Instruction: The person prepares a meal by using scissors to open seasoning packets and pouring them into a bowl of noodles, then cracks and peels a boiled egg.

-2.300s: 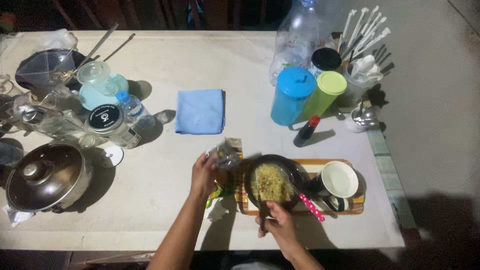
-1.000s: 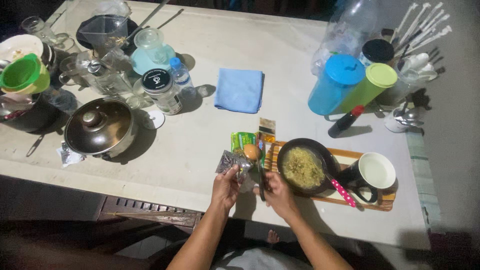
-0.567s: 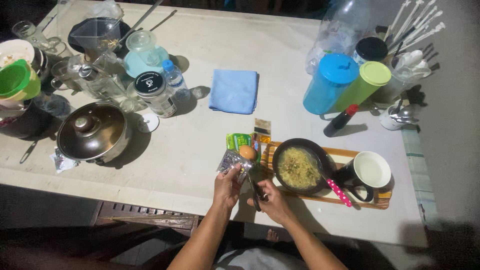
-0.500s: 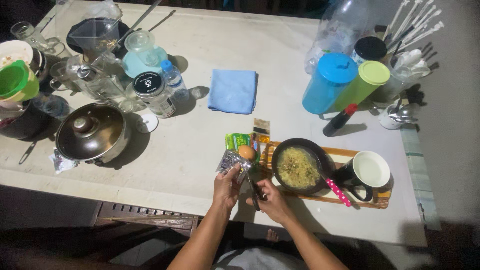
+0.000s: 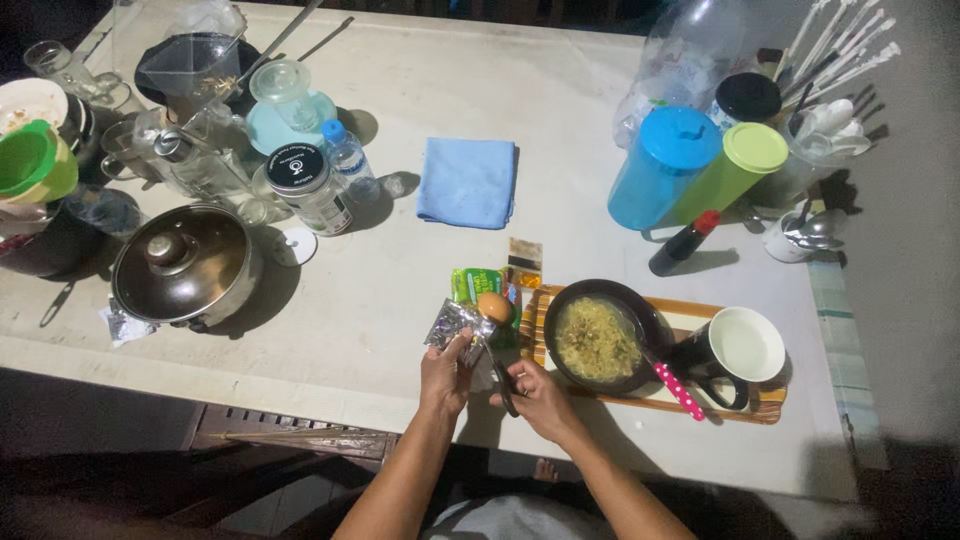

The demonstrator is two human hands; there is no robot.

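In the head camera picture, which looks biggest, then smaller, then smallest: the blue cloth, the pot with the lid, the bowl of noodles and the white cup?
1. Pot with the lid
2. Blue cloth and bowl of noodles: they look about alike, so no ranking between them.
3. White cup, smallest.

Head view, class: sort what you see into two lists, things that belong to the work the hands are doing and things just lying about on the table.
In use:
left hand holding the silver sachet
right hand with scissors
bowl of noodles
green noodle wrapper

Lying about:
blue cloth
lidded pot
blue jug
green tumbler
black mug
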